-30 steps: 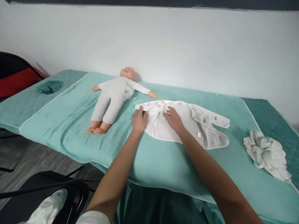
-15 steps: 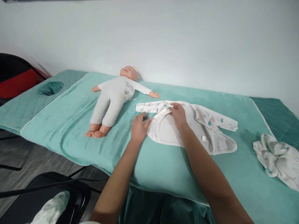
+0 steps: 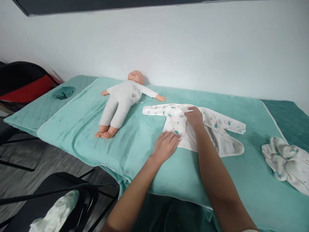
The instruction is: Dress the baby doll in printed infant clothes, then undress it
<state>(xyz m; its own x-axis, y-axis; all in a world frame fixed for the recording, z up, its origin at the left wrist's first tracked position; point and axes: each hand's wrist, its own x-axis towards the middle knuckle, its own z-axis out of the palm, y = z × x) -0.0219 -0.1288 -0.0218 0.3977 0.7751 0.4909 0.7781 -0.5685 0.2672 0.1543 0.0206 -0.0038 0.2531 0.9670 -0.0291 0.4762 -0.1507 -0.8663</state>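
A white baby shirt (image 3: 173, 120) with small teal prints lies spread on the teal towel (image 3: 79, 129). Its left front panel is folded over the body, print side up. My left hand (image 3: 166, 146) lies on the shirt's lower left hem, fingers together and pressing down. My right hand (image 3: 194, 117) rests near the collar, fingers curled on the cloth. A baby doll (image 3: 122, 101) in a plain white suit lies on its back to the left, arms spread, a little apart from the shirt's sleeve.
A crumpled printed garment (image 3: 287, 161) lies at the right of the bed. A dark teal cloth (image 3: 63, 92) sits at the far left. A black chair (image 3: 60, 199) with a pale garment on it stands at the lower left, and a white wall runs behind.
The shirt's left front panel has been folded across the body, so the print now shows. My left hand moved down and right to the hem, and my right hand shifted toward the collar.
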